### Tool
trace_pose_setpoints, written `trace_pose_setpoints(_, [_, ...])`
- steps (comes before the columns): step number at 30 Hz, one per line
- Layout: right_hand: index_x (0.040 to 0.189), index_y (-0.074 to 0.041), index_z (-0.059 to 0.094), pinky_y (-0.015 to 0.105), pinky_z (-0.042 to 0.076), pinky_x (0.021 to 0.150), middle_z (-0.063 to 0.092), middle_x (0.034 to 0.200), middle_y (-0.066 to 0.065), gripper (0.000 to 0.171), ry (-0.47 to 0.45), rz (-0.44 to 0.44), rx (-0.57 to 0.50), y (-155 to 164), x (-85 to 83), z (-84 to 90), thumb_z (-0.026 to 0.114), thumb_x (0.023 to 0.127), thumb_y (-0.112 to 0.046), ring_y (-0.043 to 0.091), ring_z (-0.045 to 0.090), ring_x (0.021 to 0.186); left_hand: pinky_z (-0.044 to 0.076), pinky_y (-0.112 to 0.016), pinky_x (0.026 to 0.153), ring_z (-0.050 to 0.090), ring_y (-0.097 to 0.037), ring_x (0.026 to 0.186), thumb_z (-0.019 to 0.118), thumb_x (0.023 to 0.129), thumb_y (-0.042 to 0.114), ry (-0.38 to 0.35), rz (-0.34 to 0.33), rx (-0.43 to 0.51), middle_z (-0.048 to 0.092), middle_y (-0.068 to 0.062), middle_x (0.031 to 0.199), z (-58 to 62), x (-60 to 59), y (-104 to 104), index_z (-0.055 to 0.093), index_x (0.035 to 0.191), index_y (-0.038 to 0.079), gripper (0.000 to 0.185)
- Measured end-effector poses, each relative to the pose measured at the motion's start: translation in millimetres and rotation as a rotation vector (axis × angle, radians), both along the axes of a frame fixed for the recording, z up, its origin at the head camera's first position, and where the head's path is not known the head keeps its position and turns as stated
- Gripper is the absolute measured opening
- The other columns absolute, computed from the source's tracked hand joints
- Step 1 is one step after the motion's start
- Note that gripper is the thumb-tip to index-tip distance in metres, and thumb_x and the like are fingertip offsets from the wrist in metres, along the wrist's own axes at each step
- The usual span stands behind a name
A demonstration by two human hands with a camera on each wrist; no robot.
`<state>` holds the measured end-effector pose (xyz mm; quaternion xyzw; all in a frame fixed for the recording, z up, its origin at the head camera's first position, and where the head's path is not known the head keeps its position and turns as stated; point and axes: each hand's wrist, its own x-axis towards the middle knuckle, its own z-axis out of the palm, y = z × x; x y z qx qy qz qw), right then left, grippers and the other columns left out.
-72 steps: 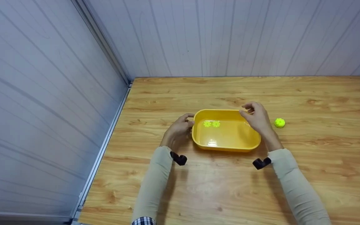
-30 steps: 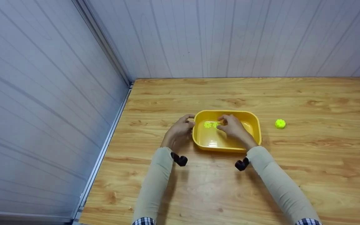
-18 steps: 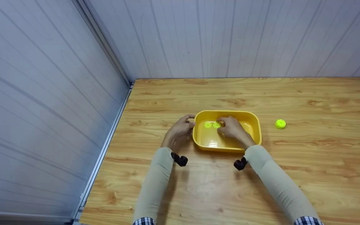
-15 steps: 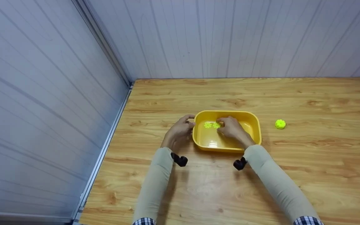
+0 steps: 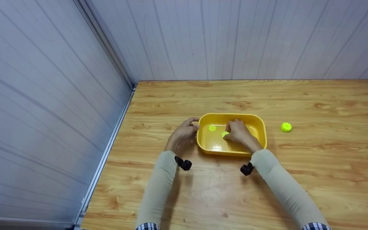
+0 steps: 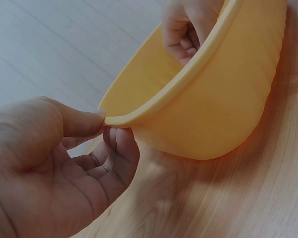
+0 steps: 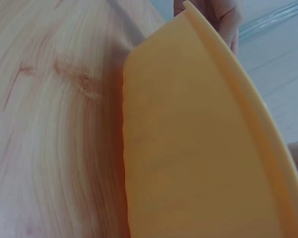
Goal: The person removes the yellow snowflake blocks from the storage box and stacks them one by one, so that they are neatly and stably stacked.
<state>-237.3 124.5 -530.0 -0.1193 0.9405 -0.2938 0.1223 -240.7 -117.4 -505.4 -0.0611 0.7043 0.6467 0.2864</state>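
A yellow plastic basin point(image 5: 222, 152) stands on the wooden table. My left hand point(image 5: 184, 131) pinches its left rim; in the left wrist view the thumb lies over the basin's lip point(image 6: 120, 120) with curled fingers beneath. Inside the basin, my right hand point(image 5: 239, 131) pinches a neon yellow-green flower-shaped piece point(image 5: 225, 134) between thumb and finger. A matching flower-shaped piece point(image 5: 212, 127) lies on the basin floor to its left. In the right wrist view the basin's outer wall point(image 7: 188, 129) hides most of the right hand.
More neon yellow-green flower-shaped pieces point(image 5: 286, 127), seemingly stacked, sit on the table point(image 5: 327, 153) right of the basin. A pale panel wall point(image 5: 184, 41) rises behind the table, and another point(image 5: 43, 105) along its left.
My right hand has come into the basin from its right rim, taken hold of the right-hand flower-shaped piece and shifted it slightly toward me. My left hand has stayed at the rim.
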Motion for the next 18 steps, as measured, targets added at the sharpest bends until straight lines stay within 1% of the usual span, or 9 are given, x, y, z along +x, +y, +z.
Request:
trace_pose_setpoints(4, [0.084,-0.004,0.059,0.040,0.032,0.082,0.046,0.091,0.010,0.026,0.012,-0.003,-0.025,4,0.1,2.6,0.077,0.072,-0.017,0.030,0.038,0.092,0.040,-0.042,0.076,0.048,-0.024,0.079,0.046,0.096,0.013,-0.029,0.015,0.012,0.048,-0.012,0.099,0.0,0.1,0,0.049,0.127,0.018,0.032])
trace_pose_setpoints(7, [0.079,-0.005,0.063,0.040,0.032,0.083,0.048,0.089,0.010,0.019,0.022,0.011,-0.048,7,-0.7,5.1,0.076,0.074,-0.017,0.029,0.039,0.092,0.039,-0.041,0.070,0.047,-0.026,0.077,0.047,0.096,0.013,0.003,-0.011,0.006,0.048,-0.012,0.097,-1.3,-0.1,0,0.048,0.127,0.017,0.032])
trace_pose_setpoints(10, [0.076,-0.005,0.066,0.040,0.032,0.084,0.051,0.088,0.010,0.014,0.010,0.018,-0.088,10,-1.9,7.0,0.073,0.078,-0.018,0.028,0.042,0.092,0.038,-0.042,0.067,0.045,-0.029,0.075,0.047,0.096,0.012,0.048,-0.041,-0.002,0.048,-0.012,0.093,-2.5,-0.6,-1,0.047,0.129,0.015,0.033])
trace_pose_setpoints(12, [0.077,-0.006,0.067,0.039,0.035,0.083,0.052,0.090,0.010,0.014,-0.010,0.007,-0.117,12,-2.1,7.9,0.070,0.081,-0.019,0.027,0.043,0.091,0.038,-0.043,0.067,0.045,-0.030,0.075,0.047,0.096,0.012,0.067,-0.055,-0.011,0.048,-0.012,0.090,-2.9,-0.8,-1,0.046,0.129,0.014,0.033])
trace_pose_setpoints(18, [0.086,-0.008,0.066,0.034,0.041,0.073,0.057,0.098,0.009,0.017,-0.083,-0.042,-0.225,17,-1.1,7.8,0.065,0.086,-0.025,0.023,0.050,0.087,0.039,-0.046,0.073,0.047,-0.031,0.079,0.045,0.096,0.013,0.052,-0.048,-0.040,0.049,-0.010,0.091,-3.4,-0.9,-2,0.048,0.127,0.017,0.031])
